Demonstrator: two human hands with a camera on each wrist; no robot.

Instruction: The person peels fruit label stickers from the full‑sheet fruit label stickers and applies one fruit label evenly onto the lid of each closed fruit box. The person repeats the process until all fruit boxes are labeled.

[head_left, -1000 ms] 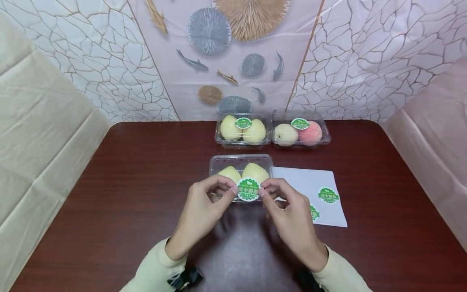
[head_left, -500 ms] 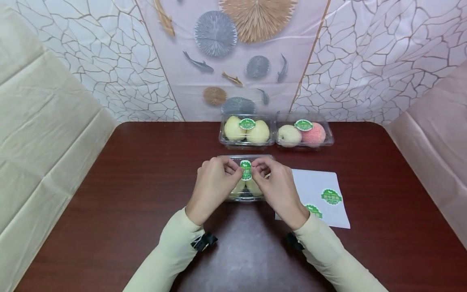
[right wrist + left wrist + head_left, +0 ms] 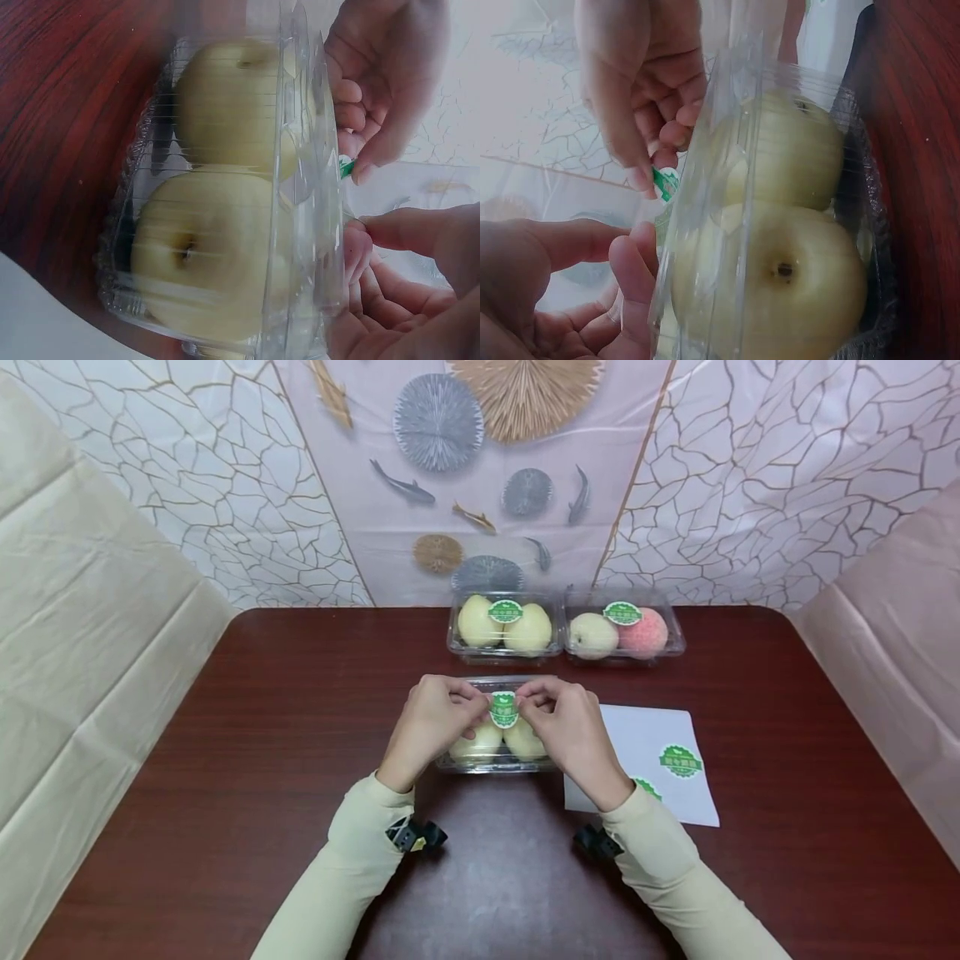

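A round green-and-white sticker is stretched between both hands, over the lid of a clear plastic fruit box. My left hand pinches its left edge between thumb and fingertip. At the opposite edge, my right hand pinches it the same way. Inside the box lie two pale yellow-green pears, seen through the ribbed wall in both wrist views. Fingertips sit right at the lid in the right wrist view, where a bit of the green sticker shows at the left thumb.
Behind stand two more stickered clear boxes, one with pears, the other with a pale fruit and a pinkish-red fruit. A white sticker sheet lies right of the near box on the dark red table.
Both hands have carried the sticker forward from the box's near edge to above its lid. During the last half second they have moved only slightly.
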